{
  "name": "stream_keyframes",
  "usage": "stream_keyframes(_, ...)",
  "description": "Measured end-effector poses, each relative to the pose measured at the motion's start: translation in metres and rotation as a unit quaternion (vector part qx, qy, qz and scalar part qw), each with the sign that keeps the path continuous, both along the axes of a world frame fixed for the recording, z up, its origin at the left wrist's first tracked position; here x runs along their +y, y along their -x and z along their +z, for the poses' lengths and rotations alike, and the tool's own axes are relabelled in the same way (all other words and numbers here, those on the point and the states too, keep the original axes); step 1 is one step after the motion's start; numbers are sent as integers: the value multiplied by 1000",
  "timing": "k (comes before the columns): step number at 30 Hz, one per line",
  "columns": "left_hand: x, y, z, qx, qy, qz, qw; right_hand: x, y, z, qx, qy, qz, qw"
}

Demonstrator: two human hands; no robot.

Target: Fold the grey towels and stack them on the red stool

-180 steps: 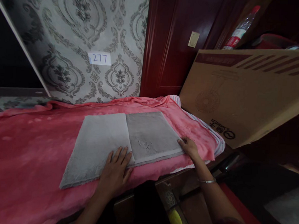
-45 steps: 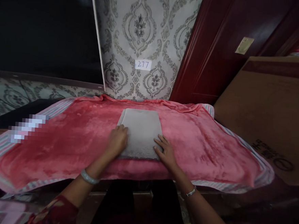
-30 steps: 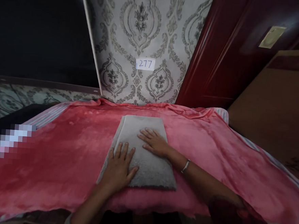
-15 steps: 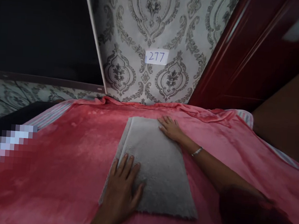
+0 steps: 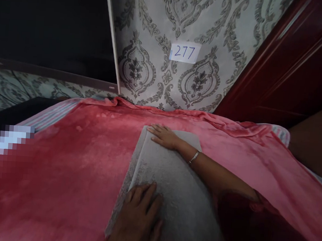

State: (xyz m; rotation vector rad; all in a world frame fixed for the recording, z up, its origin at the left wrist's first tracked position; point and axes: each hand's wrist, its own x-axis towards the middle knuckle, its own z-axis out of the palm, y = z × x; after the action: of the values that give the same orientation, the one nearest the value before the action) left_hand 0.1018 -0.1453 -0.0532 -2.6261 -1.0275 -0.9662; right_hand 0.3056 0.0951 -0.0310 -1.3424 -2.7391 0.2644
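A grey folded towel (image 5: 178, 184) lies flat, a layered fold running along its left side. My right hand (image 5: 164, 135) rests palm down on the towel's far end, near the far left corner, its fingers stretched toward the left. Nearer to me, my left hand (image 5: 140, 214) lies on the lower left part of the towel, across the fold line. Its fingers are a little bent and apart, holding nothing. A silver bracelet (image 5: 195, 157) circles my right wrist. My right forearm and dark sleeve hide part of the towel's right side.
A pink-red plush blanket (image 5: 77, 173) covers the surface under the towel, bunched at its far edge. Behind it are a patterned wall with a paper label (image 5: 185, 52) reading 277, a dark screen (image 5: 51, 28) on the left and a dark red wooden panel (image 5: 286, 67) on the right.
My right hand has slid left along the towel's far end, from the right corner to near the left one. My left hand has moved slightly nearer to me and its fingers bend more. The view has shifted.
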Motion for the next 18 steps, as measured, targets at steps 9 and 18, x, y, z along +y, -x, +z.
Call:
stream_keyframes(9,-1,-2,-13,-16,23,10,1000,40,-2,-11,33,-52,-84,995)
stream_keyframes(18,-6,0,0,-28,38,-4,999,19,-21,11,30,-12,-196,980)
